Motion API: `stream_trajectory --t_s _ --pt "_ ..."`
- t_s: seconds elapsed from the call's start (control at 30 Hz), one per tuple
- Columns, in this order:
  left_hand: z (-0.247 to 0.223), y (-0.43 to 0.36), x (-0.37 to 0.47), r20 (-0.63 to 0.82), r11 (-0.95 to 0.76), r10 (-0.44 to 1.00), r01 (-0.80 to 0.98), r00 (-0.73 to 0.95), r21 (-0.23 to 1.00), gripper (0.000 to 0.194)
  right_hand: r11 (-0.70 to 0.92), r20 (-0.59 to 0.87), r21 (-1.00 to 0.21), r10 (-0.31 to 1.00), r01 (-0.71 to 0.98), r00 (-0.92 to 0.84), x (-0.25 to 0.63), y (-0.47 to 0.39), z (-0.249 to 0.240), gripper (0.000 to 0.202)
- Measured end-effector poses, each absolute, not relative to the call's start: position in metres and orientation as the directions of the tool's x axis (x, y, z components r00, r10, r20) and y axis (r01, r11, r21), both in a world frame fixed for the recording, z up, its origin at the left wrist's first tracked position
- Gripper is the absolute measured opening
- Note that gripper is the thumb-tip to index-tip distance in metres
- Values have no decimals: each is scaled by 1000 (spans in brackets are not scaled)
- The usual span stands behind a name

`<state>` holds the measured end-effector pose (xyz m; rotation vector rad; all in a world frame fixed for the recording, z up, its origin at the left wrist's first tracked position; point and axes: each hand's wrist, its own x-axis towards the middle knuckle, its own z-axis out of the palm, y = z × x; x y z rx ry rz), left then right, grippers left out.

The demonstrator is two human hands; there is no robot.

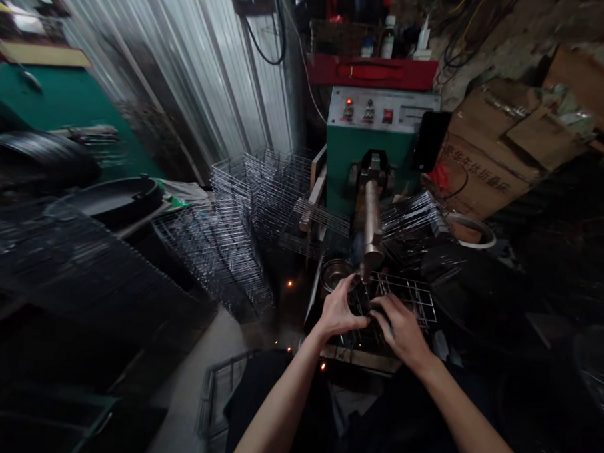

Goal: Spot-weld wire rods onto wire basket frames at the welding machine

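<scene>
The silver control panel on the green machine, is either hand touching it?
No, the left hand and right hand are near the lower end of the cylindrical metal arm, below the panel.

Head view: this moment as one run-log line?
left hand, right hand: near metal cylinder's lower end | wire grid: behind right hand | grip: unclear | orange sparks: glowing

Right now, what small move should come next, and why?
Probably ease the left hand and right hand slightly back from the metal arm: both are close to its lower end, and orange glowing specks show nearby.
</scene>
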<state>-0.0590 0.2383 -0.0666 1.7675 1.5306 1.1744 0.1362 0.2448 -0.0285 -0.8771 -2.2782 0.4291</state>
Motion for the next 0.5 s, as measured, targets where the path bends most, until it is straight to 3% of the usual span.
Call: stream_trajectory --t_s 0.17,0.5 --pt "-68 252 -63 225 -191 974 431 -28 882 103 690 475 -503 724 521 -500 129 258 -26 10" --pt "-64 259 -66 284 -221 957 500 -52 837 104 674 481 -522 739 522 -472 125 272 -34 10"
